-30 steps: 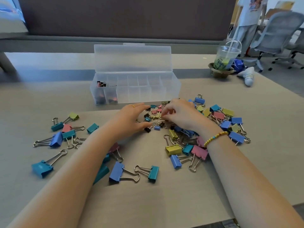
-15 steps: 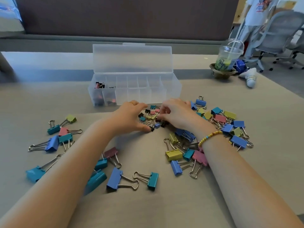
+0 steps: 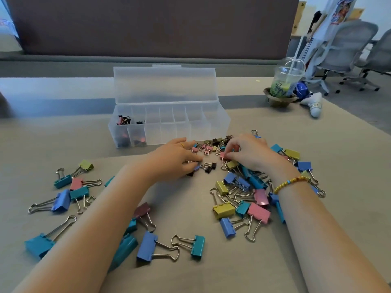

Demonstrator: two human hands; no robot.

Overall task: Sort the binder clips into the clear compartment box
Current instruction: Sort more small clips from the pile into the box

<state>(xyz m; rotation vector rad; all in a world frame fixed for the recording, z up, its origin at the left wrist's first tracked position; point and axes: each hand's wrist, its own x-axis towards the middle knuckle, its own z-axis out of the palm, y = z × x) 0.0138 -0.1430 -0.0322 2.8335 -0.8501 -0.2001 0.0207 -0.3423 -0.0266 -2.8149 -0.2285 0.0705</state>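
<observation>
So the clear compartment box [image 3: 169, 127] was parked at about 12 o'clock on the table [image 3: 317, 208], lid flipped up and standing open behind it. A few small clips, black and pink ones, were already dropped into the two leftmost compartments; the other compartments looked bare as far as could be made out.

Just in front of the box, a little heap of small binder clips [image 3: 208, 147] (pink, black, a bit of yellow) was being picked over by both hands. The left hand [image 3: 175, 159] was laid palm down at the heap's 9 o'clock side, fingers curled over something small; a black clip and a bluish one were peeking out from under the fingertips, but whether they were actually gripped couldn't be told. The right hand [image 3: 247, 153] was at the 3 o'clock side, and a small pink clip [image 3: 222, 155] was pinched between thumb and forefinger. A yellow bead bracelet [image 3: 289, 182] was worn on that wrist.

Bigger clips were scattered all over: a bunch at 8 o'clock, a dense pile under the right forearm around 4 o'clock, and a blue clip [image 3: 147, 246] next to a teal clip [image 3: 197, 247] down at 6 o'clock. A plastic drink cup [image 3: 284, 81] was left at 2 o'clock.
</observation>
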